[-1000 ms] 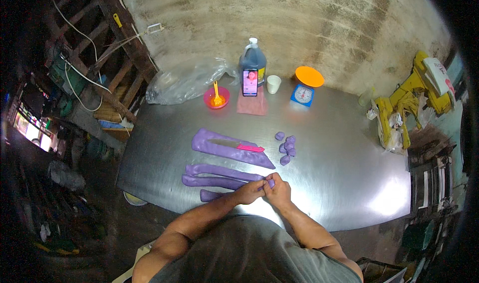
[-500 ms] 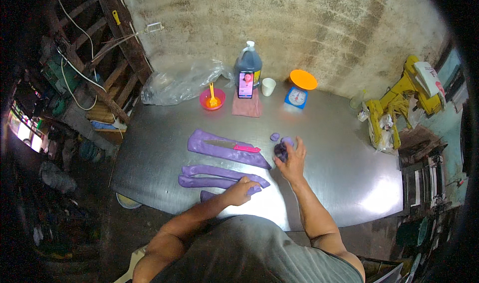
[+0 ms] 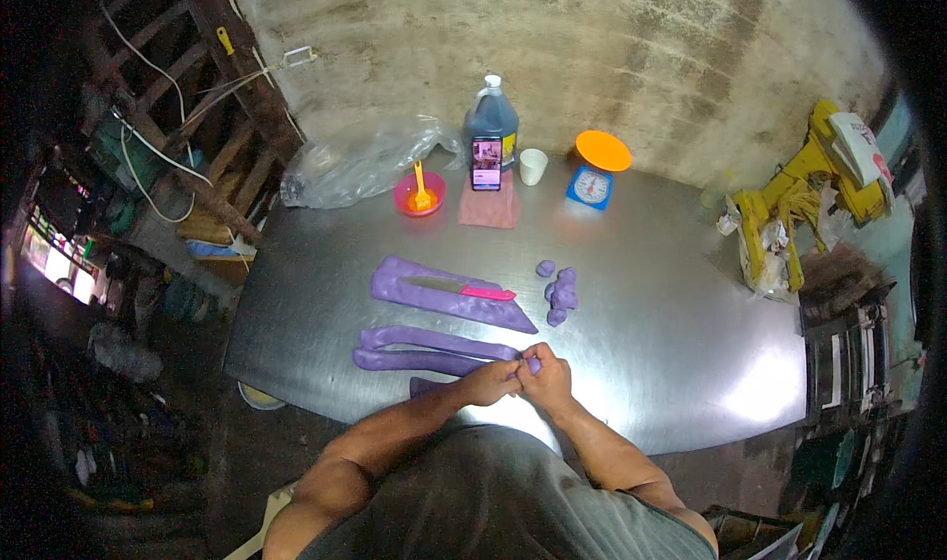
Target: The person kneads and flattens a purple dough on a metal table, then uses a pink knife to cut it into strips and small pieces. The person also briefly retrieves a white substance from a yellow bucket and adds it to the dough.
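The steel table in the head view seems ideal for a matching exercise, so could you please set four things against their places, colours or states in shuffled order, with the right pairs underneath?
Column one:
1. right hand
2. knife
3. phone
4. scale

Column two:
A. upright in front of the jug
B. blue, with an orange pan
C. lying on the wide purple slab
D. meeting the left hand at a piece of purple dough

Right pairs: 1-D, 2-C, 3-A, 4-B.
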Action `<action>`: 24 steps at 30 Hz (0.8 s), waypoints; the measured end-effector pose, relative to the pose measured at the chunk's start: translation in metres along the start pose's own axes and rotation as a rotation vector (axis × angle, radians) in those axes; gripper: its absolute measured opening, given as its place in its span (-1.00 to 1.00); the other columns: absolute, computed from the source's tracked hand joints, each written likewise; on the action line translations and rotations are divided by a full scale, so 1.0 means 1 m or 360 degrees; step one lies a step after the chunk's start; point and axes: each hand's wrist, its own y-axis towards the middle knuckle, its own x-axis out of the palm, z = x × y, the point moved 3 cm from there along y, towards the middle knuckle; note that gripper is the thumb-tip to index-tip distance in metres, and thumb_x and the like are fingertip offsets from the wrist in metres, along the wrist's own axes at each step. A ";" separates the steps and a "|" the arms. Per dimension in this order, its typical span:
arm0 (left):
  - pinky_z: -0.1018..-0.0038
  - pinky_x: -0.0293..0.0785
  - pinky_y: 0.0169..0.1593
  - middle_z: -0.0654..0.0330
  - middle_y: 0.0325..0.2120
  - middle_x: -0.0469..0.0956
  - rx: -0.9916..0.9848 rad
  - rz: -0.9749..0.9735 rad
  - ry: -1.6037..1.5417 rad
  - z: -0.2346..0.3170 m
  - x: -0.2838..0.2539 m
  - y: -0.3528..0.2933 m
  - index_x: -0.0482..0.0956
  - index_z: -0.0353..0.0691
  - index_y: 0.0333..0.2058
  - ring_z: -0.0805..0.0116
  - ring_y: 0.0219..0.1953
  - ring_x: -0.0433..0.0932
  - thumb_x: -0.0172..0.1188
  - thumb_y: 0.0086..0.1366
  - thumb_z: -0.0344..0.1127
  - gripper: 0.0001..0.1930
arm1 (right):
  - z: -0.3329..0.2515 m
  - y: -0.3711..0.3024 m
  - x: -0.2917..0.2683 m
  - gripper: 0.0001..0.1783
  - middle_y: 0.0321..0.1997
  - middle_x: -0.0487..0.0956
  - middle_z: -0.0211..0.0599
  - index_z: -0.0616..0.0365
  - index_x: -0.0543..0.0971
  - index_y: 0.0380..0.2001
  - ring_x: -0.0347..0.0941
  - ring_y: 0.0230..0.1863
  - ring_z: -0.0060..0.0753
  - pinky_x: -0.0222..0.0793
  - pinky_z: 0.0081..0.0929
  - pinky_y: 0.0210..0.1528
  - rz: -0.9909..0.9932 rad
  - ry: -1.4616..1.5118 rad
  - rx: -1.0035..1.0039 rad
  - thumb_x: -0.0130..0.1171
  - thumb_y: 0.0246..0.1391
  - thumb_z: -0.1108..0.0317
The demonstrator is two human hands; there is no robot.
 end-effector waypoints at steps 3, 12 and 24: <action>0.34 0.48 -0.31 0.23 -0.41 0.51 0.0139 -0.0215 0.0346 0.010 0.001 0.002 0.46 -0.30 -0.37 0.38 -0.51 0.48 0.00 0.45 -0.25 -0.74 | 0.027 0.023 -0.005 -0.76 -0.57 0.60 -0.17 0.08 0.54 -0.27 0.60 -0.57 -0.11 0.48 -0.16 -0.47 0.0104 -0.0325 -0.0095 0.35 0.08 0.25; 0.28 0.44 0.16 0.05 -0.06 0.52 0.0303 0.0253 0.0464 -0.021 -0.006 0.007 0.38 -0.32 0.23 0.23 0.01 0.52 0.19 0.32 -0.34 -0.49 | -0.023 0.086 -0.086 -0.48 0.06 0.58 0.10 0.12 0.59 -0.05 0.55 0.09 0.07 0.45 -0.08 0.07 0.0613 -0.0807 -0.0295 0.50 -0.04 0.13; 0.30 0.44 0.19 0.06 -0.07 0.52 0.0328 0.0314 -0.0144 -0.042 0.017 0.009 0.16 -0.32 0.36 0.23 0.01 0.53 0.18 0.41 -0.35 -0.38 | 0.006 -0.002 0.005 -0.70 -0.43 0.68 -0.04 0.14 0.59 -0.23 0.66 -0.42 -0.02 0.55 -0.15 -0.31 -0.0375 -0.0059 0.0551 0.29 0.12 0.15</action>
